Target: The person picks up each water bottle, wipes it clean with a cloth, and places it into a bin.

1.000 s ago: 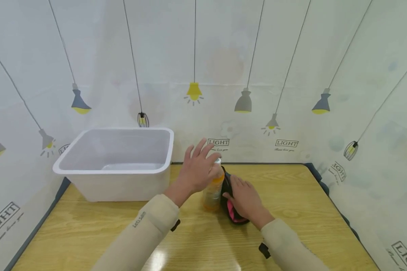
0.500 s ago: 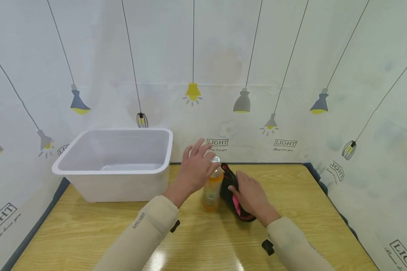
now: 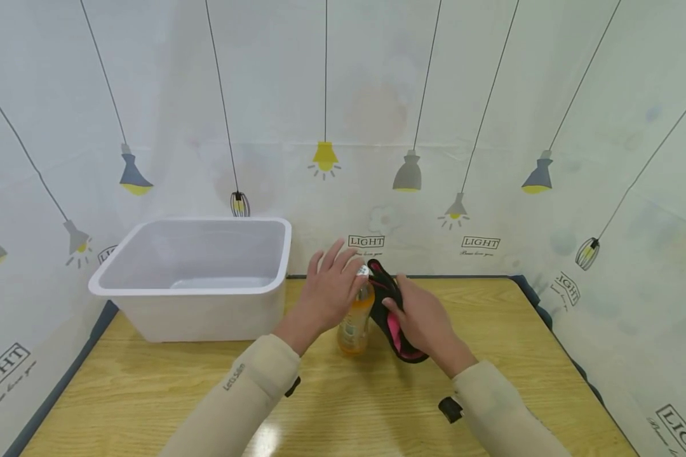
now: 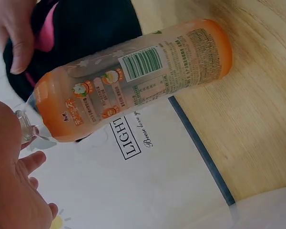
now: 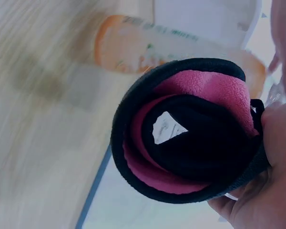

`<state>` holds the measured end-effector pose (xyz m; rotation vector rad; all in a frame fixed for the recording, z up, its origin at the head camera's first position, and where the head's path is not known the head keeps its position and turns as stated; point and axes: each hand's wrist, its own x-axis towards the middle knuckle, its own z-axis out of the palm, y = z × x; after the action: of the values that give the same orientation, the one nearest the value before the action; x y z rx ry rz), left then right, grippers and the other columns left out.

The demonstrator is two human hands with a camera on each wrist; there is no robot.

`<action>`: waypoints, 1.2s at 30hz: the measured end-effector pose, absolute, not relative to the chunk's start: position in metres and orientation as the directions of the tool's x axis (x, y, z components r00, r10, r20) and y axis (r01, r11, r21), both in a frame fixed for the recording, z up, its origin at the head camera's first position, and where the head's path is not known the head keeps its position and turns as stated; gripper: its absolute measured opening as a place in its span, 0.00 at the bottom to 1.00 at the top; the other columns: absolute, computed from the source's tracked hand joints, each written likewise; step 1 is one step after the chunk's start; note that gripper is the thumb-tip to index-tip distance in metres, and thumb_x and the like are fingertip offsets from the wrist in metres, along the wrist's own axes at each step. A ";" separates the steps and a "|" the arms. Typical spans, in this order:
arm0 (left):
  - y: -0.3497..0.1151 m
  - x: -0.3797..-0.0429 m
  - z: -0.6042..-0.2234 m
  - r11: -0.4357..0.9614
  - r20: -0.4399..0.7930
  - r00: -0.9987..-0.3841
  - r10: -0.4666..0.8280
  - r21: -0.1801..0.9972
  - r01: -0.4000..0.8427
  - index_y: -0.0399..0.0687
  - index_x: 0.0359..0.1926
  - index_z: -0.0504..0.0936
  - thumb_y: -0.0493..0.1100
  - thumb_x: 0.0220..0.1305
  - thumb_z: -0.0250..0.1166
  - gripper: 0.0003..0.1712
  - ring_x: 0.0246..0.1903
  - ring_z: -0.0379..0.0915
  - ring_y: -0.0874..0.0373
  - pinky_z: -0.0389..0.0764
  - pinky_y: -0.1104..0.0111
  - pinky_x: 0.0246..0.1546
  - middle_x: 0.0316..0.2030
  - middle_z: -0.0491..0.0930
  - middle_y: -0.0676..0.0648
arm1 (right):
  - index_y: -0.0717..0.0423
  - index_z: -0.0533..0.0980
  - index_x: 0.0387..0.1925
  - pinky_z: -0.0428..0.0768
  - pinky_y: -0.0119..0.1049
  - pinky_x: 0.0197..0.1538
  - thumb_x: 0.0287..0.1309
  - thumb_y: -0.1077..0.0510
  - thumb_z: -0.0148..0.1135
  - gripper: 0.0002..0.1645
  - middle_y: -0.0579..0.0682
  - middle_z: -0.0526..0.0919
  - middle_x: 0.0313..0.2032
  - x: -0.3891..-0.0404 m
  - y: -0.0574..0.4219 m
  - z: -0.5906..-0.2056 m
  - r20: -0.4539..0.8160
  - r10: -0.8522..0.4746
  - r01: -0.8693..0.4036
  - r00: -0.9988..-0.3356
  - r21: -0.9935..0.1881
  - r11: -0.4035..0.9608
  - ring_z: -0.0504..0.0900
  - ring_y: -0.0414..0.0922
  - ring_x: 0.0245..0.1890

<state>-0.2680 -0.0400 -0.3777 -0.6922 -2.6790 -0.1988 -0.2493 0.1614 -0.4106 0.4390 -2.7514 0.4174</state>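
Note:
A clear plastic bottle [image 3: 352, 330] with orange ends and a printed label stands on the wooden table, leaning slightly to the right. My left hand [image 3: 327, 293] pinches it at the cap, several fingers raised; the left wrist view shows the thumb side of that hand [image 4: 12, 167] at the bottle's neck. Just right of the bottle, my right hand [image 3: 425, 317] grips a rolled black cloth piece [image 3: 384, 298] with pink fleece lining. Seen end-on in the right wrist view, the roll [image 5: 205, 83] has loose inner turns and a gap through its middle. It partly covers the bottle [image 5: 133, 45] there.
A white plastic tub [image 3: 206, 320] stands at the back left of the table [image 3: 366, 406]. Behind the table's dark back edge hangs a pale wall sheet [image 3: 366, 190] printed with lamps.
My right hand has shifted slightly right and raised the rolled cloth, exposing more of the bottle's side. My left hand stays at the bottle's cap, almost unmoved.

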 end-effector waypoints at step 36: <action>-0.038 -0.267 -0.387 0.898 0.465 -0.788 0.405 -0.042 0.437 0.65 0.64 0.67 0.60 0.76 0.41 0.21 0.75 0.45 0.50 0.55 0.45 0.69 0.71 0.62 0.51 | 0.69 0.56 0.71 0.70 0.50 0.66 0.69 0.38 0.50 0.46 0.63 0.66 0.69 -0.239 0.132 -0.449 0.187 -0.341 -0.334 -0.921 0.069 0.940 0.68 0.53 0.69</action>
<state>-0.2674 -0.0382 -0.3865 -0.6103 -2.5886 -0.0926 -0.2390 0.1318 -0.4492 0.5092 -2.8993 -0.0532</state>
